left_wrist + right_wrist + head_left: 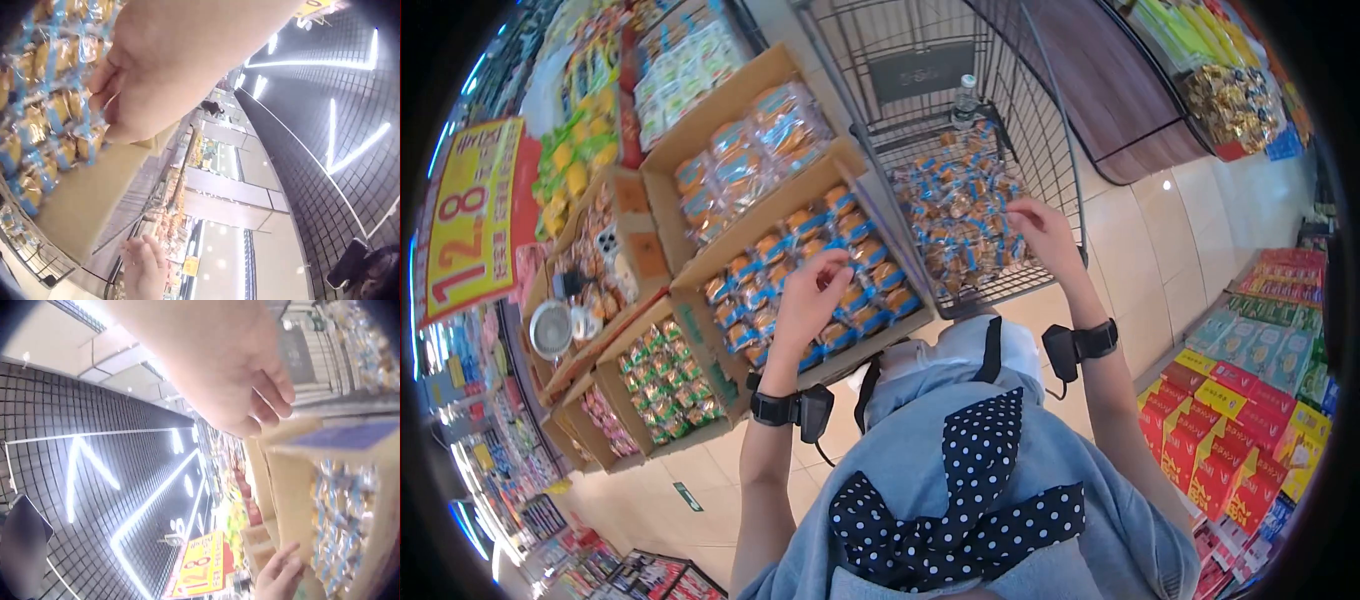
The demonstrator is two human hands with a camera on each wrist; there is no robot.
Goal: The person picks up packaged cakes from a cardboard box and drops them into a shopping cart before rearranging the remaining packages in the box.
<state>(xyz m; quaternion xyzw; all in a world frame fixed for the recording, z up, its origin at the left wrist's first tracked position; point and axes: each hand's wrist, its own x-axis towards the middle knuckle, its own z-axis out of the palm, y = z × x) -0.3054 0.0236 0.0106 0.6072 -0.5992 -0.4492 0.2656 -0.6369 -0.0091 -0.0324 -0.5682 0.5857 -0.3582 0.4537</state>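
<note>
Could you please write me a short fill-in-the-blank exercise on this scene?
1. The person's ____ hand is over the wrapped snacks in the cardboard box, while the other hand is over the shopping cart.
2. The bands across the snacks in that box are coloured ____.
3. A clear plastic ____ with a cap stands in the cart.
4. The large number on the yellow sign is ____.

Missing words: left; blue; bottle; 12.8.

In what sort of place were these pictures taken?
Most likely a supermarket: the views show a wire shopping cart, a yellow price sign reading 12.8, and open cardboard boxes of wrapped snacks.
</note>
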